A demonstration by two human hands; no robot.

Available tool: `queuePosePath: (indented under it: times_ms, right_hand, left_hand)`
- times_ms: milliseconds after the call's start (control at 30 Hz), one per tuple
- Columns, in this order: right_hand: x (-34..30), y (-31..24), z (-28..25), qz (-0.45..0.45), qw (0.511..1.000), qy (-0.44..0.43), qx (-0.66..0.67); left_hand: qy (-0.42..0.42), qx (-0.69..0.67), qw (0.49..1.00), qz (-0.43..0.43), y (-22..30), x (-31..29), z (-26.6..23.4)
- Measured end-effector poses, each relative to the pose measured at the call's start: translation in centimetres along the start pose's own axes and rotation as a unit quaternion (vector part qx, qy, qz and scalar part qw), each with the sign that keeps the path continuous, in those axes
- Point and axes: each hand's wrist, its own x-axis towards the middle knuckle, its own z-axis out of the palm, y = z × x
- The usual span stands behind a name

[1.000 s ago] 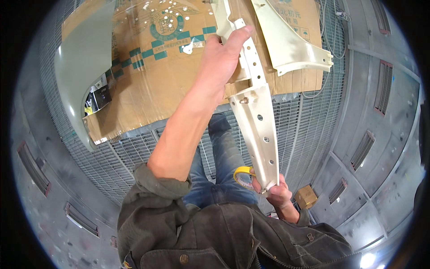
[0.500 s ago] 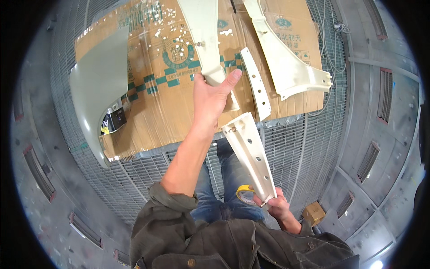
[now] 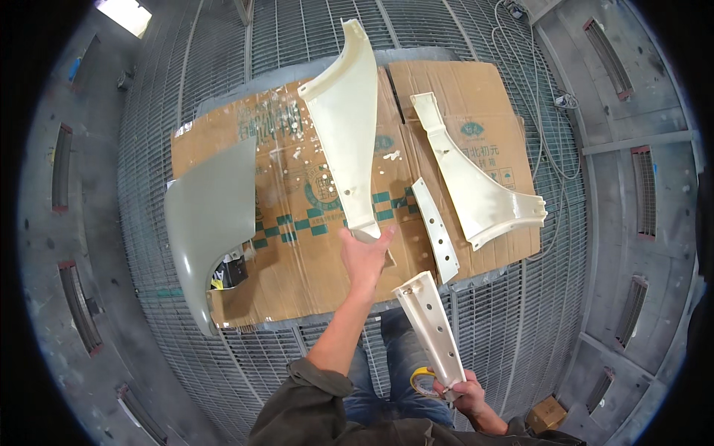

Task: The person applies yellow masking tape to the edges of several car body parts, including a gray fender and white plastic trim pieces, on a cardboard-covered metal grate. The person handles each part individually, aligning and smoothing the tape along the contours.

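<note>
My left hand (image 3: 364, 260) is closed around the narrow near end of a long cream-coloured panel (image 3: 346, 134), curved and wider at its far part. The panel extends away from me over the cardboard. Low on the right, close to my legs, my right hand (image 3: 468, 394) grips the lower end of a tapered cream strip (image 3: 435, 334) with a row of round holes. A roll of yellow tape (image 3: 422, 383) is at that same hand, partly hidden by the strip; whether the fingers hold it or it hangs there, I cannot tell.
Flattened cardboard (image 3: 290, 275) lies on a metal grating (image 3: 312, 44). On it are a grey-green fender (image 3: 212, 201) at left, a thin perforated cream strip (image 3: 437, 232) and a curved cream panel (image 3: 476, 186) at right. A cable (image 3: 539, 141) runs along the far right; a small box (image 3: 547, 414) stands low right.
The view has shifted, so everything sits lower in the picture and the panel's far end shows. Both hands keep their grips on the panel and the strip.
</note>
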Motion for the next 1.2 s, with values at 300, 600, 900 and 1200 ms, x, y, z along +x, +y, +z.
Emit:
queuePosePath:
  times_ms: [300, 600, 900, 1200]
  right_hand:
    - [0.3, 1.1, -1.9, -0.048, 0.998, -0.017, -0.045]
    - [0.6, -2.1, -2.0, -0.162, 0.911, 0.199, -0.324]
    - [1.1, -3.3, -5.4, -0.181, 0.915, 0.228, -0.279]
    - [0.3, -3.2, -8.7, -0.106, 0.989, 0.104, 0.016]
  left_hand:
    - [-0.242, -0.170, 0.953, -0.059, -1.0, 2.1, -0.2]
    - [-0.401, -0.282, 0.865, -0.108, -1.1, 3.2, -0.8]
    - [-0.357, -0.106, 0.918, -0.134, -5.2, 4.0, -3.0]
    - [-0.217, -0.030, 0.974, -0.054, -8.5, 4.5, -2.3]
